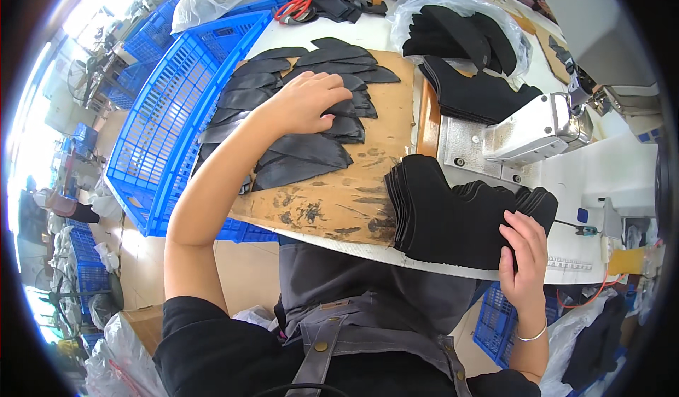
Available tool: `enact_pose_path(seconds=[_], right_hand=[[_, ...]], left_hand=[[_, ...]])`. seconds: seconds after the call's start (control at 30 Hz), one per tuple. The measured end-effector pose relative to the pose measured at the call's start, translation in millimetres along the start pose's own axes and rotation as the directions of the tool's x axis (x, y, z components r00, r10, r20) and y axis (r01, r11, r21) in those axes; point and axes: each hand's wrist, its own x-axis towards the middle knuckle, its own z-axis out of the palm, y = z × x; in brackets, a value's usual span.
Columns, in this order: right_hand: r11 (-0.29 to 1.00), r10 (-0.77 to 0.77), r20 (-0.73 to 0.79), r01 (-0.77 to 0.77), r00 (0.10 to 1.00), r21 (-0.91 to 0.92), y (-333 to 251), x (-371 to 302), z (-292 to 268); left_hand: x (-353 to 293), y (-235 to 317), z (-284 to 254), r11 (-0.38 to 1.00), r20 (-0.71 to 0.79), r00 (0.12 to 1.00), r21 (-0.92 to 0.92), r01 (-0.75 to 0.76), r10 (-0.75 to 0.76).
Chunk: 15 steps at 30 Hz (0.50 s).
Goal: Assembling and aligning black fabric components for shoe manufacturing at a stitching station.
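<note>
My left hand (310, 105) is over the overlapping rows of glossy black leaf-shaped pieces (304, 158), palm down. Its fingers are bent, with the thumb apart from them, and no piece shows in its grasp. These pieces lie on a brown, stained cardboard sheet (385, 132). At the table's front edge, my right hand (525, 259) rests on the right part of a thick stack of black fabric pieces (453, 217). The right fingers are stretched out against the stack, and a thin bracelet circles that wrist.
A sewing machine's white arm (541, 130) stands beyond the stack. Behind it lie more black cut pieces (477, 93) and a clear plastic bag (520, 26) of them. A blue crate (159, 128) borders the table's left. Red-handled scissors (297, 8) lie at the back.
</note>
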Motion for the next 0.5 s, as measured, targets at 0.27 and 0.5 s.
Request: enact_pose_path(seconds=[0.27,0.5], right_hand=[[0.999,0.04,0.02,-0.04,0.999,0.02,-3,0,0],[0.999,0.038,0.015,-0.038,0.999,0.021,-2,0,0]], left_hand=[[3,7,6,0.994,0.004,0.997,0.079,-0.081,0.08],[15,11,0,0.991,0.123,0.99,0.104,-0.083,0.07]])
